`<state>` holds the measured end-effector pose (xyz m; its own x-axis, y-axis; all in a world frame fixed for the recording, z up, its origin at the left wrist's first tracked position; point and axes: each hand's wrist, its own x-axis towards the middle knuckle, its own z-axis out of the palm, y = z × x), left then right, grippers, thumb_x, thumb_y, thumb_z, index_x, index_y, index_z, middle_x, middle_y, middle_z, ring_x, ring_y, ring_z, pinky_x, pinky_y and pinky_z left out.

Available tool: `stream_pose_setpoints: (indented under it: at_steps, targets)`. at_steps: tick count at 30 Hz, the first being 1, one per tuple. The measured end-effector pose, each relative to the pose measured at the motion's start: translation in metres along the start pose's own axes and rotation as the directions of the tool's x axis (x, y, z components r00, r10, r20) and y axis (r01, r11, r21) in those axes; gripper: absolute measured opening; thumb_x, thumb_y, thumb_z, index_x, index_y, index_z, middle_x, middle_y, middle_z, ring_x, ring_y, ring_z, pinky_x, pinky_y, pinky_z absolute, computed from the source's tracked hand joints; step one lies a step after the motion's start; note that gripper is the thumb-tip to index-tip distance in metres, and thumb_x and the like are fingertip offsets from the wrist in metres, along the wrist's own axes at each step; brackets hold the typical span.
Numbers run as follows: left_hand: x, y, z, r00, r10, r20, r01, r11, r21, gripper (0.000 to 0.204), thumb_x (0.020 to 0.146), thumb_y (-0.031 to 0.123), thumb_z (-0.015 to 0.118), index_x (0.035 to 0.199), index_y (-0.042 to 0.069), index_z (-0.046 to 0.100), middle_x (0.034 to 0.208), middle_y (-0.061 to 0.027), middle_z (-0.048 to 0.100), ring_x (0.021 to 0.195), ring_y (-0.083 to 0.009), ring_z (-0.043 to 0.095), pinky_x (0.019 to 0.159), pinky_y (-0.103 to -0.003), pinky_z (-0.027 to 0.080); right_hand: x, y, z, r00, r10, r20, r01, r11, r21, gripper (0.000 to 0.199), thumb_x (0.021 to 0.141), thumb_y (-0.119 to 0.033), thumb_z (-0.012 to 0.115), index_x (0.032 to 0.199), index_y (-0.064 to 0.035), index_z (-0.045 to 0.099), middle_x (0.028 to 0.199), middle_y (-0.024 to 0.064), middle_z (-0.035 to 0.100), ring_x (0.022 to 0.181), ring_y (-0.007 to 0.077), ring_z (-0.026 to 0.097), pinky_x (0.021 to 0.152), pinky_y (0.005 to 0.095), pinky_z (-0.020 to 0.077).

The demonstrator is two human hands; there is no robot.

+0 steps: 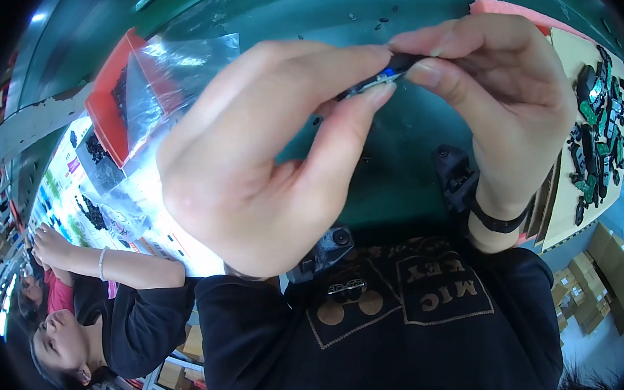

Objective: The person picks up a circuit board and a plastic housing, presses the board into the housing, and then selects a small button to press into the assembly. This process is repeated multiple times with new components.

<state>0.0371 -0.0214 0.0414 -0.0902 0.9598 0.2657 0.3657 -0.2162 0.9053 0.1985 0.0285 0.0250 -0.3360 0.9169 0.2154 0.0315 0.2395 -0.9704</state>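
Note:
Above the green work surface [397, 159], a small black piece with a thin circuit board and a blue part [389, 73] is pinched between both hands. My left hand [249, 141] is closed on its left end with thumb and forefinger. The thumb and forefinger of my right hand [516, 83] press together on the black right end. My fingertips hide much of the piece, so its exact kind cannot be made out. Each wrist carries a small black device, the right one [457, 172] on a black strap.
At the left stands a red bin [104, 101] with small black parts, beside a clear plastic bag [184, 66]. Black and green board pieces [600, 128] lie on a cream sheet [561, 190] at the right. Tiny dark bits dot the surface. Another person [116, 313] works at the left.

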Motion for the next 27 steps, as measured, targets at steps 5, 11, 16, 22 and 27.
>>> stream_pose_setpoints:
  at_steps: [5,11,16,22,27]
  targets:
    - [0.001,-0.008,0.003,0.978,0.209,0.024,-0.210,0.967,0.148,0.025,0.069,-0.014,0.065,0.094,-0.010,0.062,0.086,-0.0129,0.062,0.068,-0.0150,0.059,0.063,-0.021,0.047,0.001,-0.008,0.001,0.986,0.158,-0.051,-0.158,0.987,0.013,0.022,0.075,0.015,0.059,0.094,0.0064,0.051,0.091,0.0202,0.064,0.083,0.0223,0.064,0.071,0.0254,0.0532]
    - [0.003,-0.009,0.000,0.995,-0.090,0.035,0.094,0.987,-0.130,0.024,0.071,-0.010,0.065,0.094,-0.008,0.062,0.082,-0.0125,0.064,0.063,-0.0144,0.059,0.058,-0.021,0.046,0.008,0.012,-0.017,0.973,0.215,0.079,-0.224,0.964,0.141,0.021,0.079,0.007,0.061,0.097,0.0043,0.052,0.095,0.0186,0.063,0.089,0.0210,0.063,0.078,0.0264,0.0507]
    - [0.010,-0.007,0.004,0.930,-0.361,0.074,0.361,0.851,-0.381,0.023,0.072,-0.008,0.065,0.095,-0.008,0.063,0.077,-0.0116,0.064,0.060,-0.0139,0.059,0.057,-0.021,0.046,0.012,0.030,-0.029,0.961,0.081,0.266,-0.185,0.899,0.397,0.019,0.084,-0.003,0.058,0.102,0.0022,0.053,0.100,0.0175,0.062,0.096,0.0201,0.061,0.085,0.0275,0.0469]
    - [0.026,-0.036,0.008,0.936,-0.327,0.131,0.353,0.871,-0.341,0.020,0.078,-0.002,0.063,0.097,-0.008,0.063,0.073,-0.0099,0.064,0.059,-0.0128,0.059,0.057,-0.022,0.046,0.020,0.036,-0.036,0.936,0.313,0.165,-0.347,0.898,0.269,0.021,0.088,-0.006,0.055,0.107,0.0022,0.055,0.100,0.0142,0.063,0.095,0.0180,0.060,0.087,0.0264,0.0454]
    - [0.099,-0.121,-0.002,0.899,-0.430,0.087,0.428,0.818,-0.385,0.016,0.071,0.004,0.071,0.084,-0.003,0.065,0.074,-0.0101,0.064,0.064,-0.0137,0.061,0.060,-0.024,0.049,0.052,0.067,-0.041,0.981,0.192,0.036,-0.179,0.957,-0.227,0.012,0.079,0.003,0.058,0.091,0.0024,0.061,0.088,0.0107,0.064,0.080,0.0156,0.061,0.074,0.0251,0.0472]
